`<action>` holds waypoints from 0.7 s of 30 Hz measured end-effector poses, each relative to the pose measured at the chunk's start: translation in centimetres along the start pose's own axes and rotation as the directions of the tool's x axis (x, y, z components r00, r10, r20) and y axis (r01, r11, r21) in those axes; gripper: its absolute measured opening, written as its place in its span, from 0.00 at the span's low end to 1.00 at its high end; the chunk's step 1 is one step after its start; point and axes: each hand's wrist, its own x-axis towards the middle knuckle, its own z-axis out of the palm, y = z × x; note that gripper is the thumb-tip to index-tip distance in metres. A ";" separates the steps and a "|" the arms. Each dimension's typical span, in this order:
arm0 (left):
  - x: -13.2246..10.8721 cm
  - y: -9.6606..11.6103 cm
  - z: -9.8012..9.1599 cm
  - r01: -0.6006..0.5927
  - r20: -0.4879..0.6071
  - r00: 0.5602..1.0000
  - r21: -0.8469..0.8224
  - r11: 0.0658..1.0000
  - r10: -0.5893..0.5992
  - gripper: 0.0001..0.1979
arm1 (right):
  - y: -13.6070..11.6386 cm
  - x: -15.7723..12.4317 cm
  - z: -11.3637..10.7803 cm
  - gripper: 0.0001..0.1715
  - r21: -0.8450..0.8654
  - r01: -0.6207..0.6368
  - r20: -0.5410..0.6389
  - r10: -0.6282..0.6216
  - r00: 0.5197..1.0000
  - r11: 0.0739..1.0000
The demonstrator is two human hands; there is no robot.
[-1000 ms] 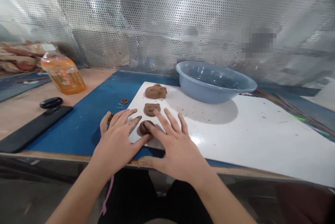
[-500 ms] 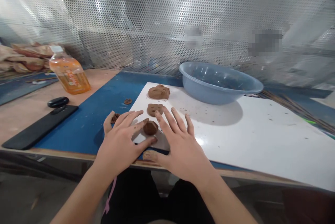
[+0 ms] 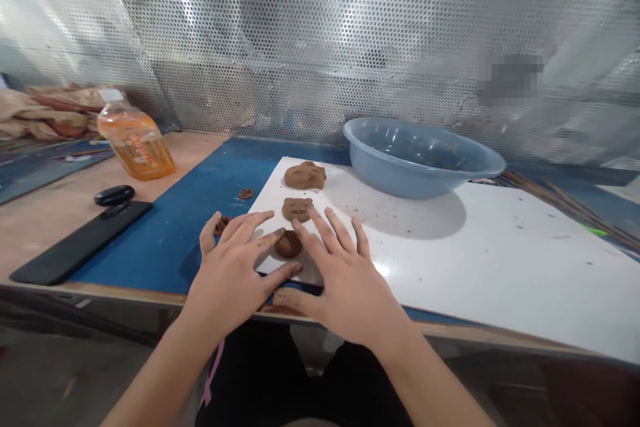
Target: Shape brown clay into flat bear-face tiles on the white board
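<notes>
A round, flattened piece of dark brown clay (image 3: 289, 245) lies on the white board (image 3: 425, 267) between my hands. My left hand (image 3: 233, 264) is spread to its left, the index fingertip at the clay's upper left edge and the thumb just below it. From the other side my right hand (image 3: 340, 274) reaches in with fingers apart, its index fingertip by the clay's upper right edge. The right thumb is low, near the table edge. Just beyond sits a small clay animal face with ears (image 3: 297, 209). Clay smears both hands' fingertips.
A larger clay lump (image 3: 305, 175) lies at the board's far end, beside a blue plastic basin (image 3: 425, 157). Clay scraps (image 3: 245, 193) dot the blue surface. At left are an orange-liquid bottle (image 3: 137, 140), a black phone (image 3: 83, 244) and a small black case (image 3: 115, 195).
My right index finger has shifted slightly left, closer over the round clay's upper edge. My left hand keeps nearly the same pose. The whole view has shifted slightly.
</notes>
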 end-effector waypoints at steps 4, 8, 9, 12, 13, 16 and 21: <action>-0.2 -0.3 0.2 -0.006 -0.025 1.000 0.008 1.000 0.006 0.30 | -0.2 0.2 -0.1 0.62 0.007 0.006 0.037 -0.006 0.999 1.000; -0.6 0.0 0.0 -0.017 -0.120 0.993 0.018 1.000 0.019 0.24 | -0.2 0.1 -0.2 0.66 0.023 0.003 0.020 -0.004 1.000 1.000; -0.7 0.1 -0.1 -0.030 -0.139 0.990 0.022 0.999 0.033 0.21 | -0.2 0.0 -0.1 0.65 0.027 0.009 0.022 -0.009 1.000 1.000; -0.9 0.4 -0.2 -0.062 -0.164 0.984 0.028 0.998 0.066 0.16 | -0.1 0.0 0.0 0.63 0.025 0.025 0.013 -0.026 1.000 0.999; -0.9 0.4 -0.3 -0.065 -0.168 0.983 0.029 0.997 0.069 0.16 | -0.1 0.0 0.0 0.64 0.022 0.023 0.010 -0.023 1.000 0.999; -0.9 0.3 -0.2 -0.088 -0.183 0.979 0.024 0.996 0.091 0.16 | -0.1 0.0 0.0 0.63 0.019 0.007 0.026 -0.007 1.000 1.000; -0.7 0.1 -0.3 -0.141 -0.166 0.976 -0.003 0.990 0.138 0.12 | -0.2 0.1 -0.3 0.67 0.036 0.006 0.027 -0.007 1.000 0.999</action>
